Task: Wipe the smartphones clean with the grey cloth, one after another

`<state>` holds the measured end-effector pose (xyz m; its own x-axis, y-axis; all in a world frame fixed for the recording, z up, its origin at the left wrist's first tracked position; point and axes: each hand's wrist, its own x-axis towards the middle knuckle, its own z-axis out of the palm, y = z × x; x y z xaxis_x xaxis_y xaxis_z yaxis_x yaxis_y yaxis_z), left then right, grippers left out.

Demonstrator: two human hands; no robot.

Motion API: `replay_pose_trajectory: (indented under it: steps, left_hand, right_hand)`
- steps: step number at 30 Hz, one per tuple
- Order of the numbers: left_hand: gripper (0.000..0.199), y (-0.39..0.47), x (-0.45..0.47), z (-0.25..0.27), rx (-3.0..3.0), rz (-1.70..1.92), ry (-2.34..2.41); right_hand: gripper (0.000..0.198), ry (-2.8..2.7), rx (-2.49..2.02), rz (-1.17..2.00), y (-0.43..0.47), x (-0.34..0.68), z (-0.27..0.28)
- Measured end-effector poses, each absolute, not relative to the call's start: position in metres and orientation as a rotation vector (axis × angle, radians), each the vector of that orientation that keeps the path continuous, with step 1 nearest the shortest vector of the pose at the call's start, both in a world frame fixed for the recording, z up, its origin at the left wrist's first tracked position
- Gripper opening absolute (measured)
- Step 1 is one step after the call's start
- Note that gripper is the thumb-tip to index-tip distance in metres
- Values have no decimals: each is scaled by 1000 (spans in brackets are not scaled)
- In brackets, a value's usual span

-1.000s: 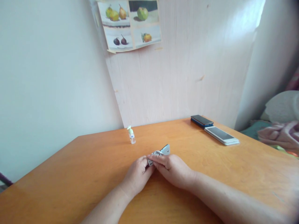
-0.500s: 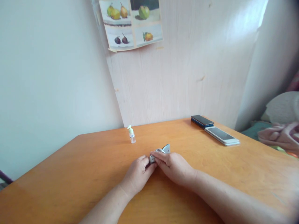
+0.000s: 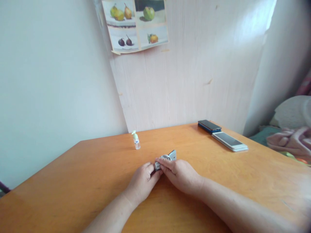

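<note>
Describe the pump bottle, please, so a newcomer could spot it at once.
On the table, look beyond the left hand, toward the wall. The pump bottle stands upright, its pale green top setting it apart from the flat phones at right.

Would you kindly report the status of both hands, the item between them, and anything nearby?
Left hand, right hand: both gripping silver phone-like item. Item partly hidden by the hands. Pump bottle upright beyond, touching neither hand.
</note>
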<state>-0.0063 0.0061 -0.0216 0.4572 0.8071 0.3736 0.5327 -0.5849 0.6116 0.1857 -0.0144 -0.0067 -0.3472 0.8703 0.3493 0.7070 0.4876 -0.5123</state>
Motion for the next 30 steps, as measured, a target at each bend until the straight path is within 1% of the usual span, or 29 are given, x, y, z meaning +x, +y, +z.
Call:
replay_pose_trajectory:
  steps: [3, 6, 8, 11, 13, 15, 18, 20, 24, 27, 30]
  left_hand:
    - [31, 6, -8, -21, 2356, 821, 1238]
    - [34, 6, -9, -21, 2374, 807, 1252]
    - [32, 7, -8, -22, 2365, 814, 1243]
    - [21, 8, -7, -23, 2321, 888, 1155]
    - [17, 8, -7, -23, 2300, 920, 1089]
    - [18, 7, -7, -22, 2317, 880, 1116]
    - [29, 6, -7, -20, 2377, 790, 1232]
    - [32, 5, -8, -19, 2393, 783, 1255]
    - [29, 6, -7, -21, 2365, 804, 1236]
    - [17, 6, -7, -22, 2308, 876, 1126]
    - [18, 6, -7, -21, 2310, 869, 1119]
  right_hand:
    - [42, -1958, -1524, 312, 2, 205, -8]
    - [43, -1870, -1588, 317, 11, 217, -11]
    - [42, -1934, -1508, 348, 5, 211, -12]
    - [41, -2123, -1278, 417, -13, 190, -9]
    - [42, -2200, -1201, 426, -20, 182, -6]
    - [41, -2167, -1283, 390, -16, 186, -5]
    - [43, -1975, -1529, 324, 1, 205, -7]
    - [44, -1884, -1608, 304, 10, 215, -10]
    - [40, -1993, -1473, 344, 1, 204, -12]
    - [41, -2169, -1270, 400, -18, 185, -7]
    - [41, -2165, -1309, 378, -19, 184, -4]
